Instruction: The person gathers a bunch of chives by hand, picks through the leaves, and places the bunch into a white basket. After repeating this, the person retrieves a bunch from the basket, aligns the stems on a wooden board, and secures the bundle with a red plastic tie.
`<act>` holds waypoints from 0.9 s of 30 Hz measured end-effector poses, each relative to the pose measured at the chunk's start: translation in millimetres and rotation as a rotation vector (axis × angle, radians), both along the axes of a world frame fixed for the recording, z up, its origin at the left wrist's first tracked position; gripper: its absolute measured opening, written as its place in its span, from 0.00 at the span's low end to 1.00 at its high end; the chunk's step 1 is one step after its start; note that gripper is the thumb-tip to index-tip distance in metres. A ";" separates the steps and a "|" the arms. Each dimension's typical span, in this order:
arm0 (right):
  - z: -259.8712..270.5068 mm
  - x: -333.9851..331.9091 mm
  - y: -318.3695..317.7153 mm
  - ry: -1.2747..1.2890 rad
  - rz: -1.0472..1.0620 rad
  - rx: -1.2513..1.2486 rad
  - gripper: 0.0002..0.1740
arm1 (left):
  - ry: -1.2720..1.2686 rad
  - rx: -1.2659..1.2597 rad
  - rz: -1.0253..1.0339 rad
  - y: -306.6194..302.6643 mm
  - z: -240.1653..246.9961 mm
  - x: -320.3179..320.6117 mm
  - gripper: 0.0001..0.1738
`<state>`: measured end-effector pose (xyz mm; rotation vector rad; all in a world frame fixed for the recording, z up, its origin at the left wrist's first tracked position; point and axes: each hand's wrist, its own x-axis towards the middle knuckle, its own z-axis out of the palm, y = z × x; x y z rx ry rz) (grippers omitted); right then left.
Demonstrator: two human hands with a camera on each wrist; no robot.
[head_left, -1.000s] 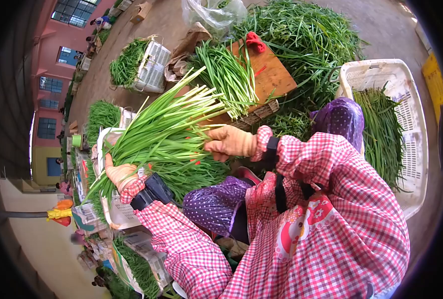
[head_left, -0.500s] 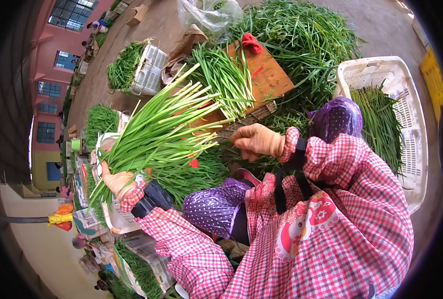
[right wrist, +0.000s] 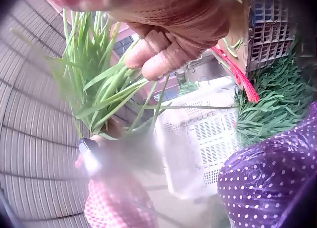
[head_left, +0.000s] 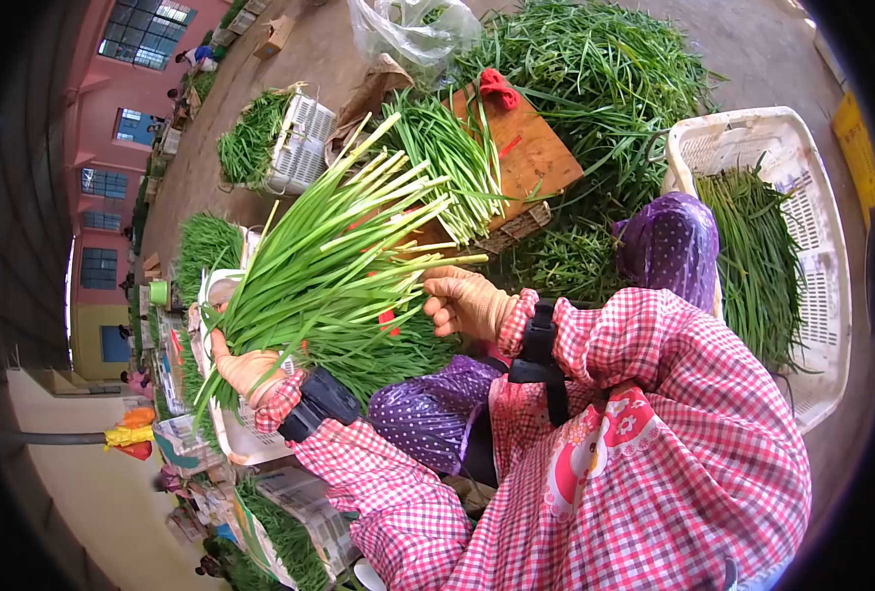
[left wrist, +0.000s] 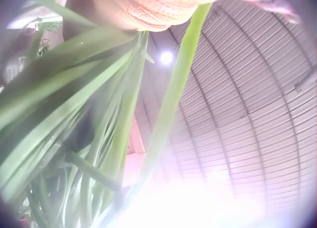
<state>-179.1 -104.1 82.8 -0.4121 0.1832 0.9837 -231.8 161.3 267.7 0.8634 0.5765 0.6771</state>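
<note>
My left hand (head_left: 250, 374) grips the leafy lower end of a large bunch of long green stalks (head_left: 334, 236), whose pale ends fan out toward the upper right. In the left wrist view, leaves (left wrist: 59, 114) hang beside the wrapped left hand (left wrist: 153, 10). At the right side of the bunch, my right hand (head_left: 472, 300) has bent fingers at a few leaves. The right wrist view shows the right hand's curled fingers (right wrist: 163, 54) against thin leaves (right wrist: 106, 94), which seem pinched; the thumb's hold is hidden.
A wooden board (head_left: 536, 153) with a smaller bunch (head_left: 447, 163) and red ties (head_left: 497, 89) stands ahead. Behind it lies a big pile of greens (head_left: 605, 69). White crates stand on both sides, the right one (head_left: 831, 295) holding stalks. A covered knee (head_left: 666, 246) is near.
My right hand moved right, away from the bunch, then came back left to its edge. The left hand kept its grip, and the bunch shifted slightly.
</note>
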 end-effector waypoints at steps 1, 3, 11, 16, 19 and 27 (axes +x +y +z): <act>-3.3 1.3 2.5 0.000 -0.004 0.002 0.12 | 0.000 0.002 -0.004 -0.7 -0.1 1.4 0.26; -10.2 4.2 6.1 -0.070 0.075 0.119 0.10 | -0.011 -0.040 0.043 -8.8 -3.1 3.6 0.27; -2.4 3.7 4.7 -0.115 0.109 0.277 0.13 | 0.027 -0.070 0.073 -38.8 0.1 7.8 0.26; 3.8 0.9 -23.7 -0.222 0.213 0.247 0.14 | 0.037 -0.023 0.057 -20.5 -8.2 9.6 0.27; 2.8 3.1 -34.6 -0.321 0.303 0.213 0.16 | 0.050 -0.004 0.050 -22.1 -9.1 10.5 0.28; -12.4 14.9 -75.1 -0.560 0.566 0.084 0.13 | -0.133 -0.046 0.112 -8.6 -12.7 13.6 0.31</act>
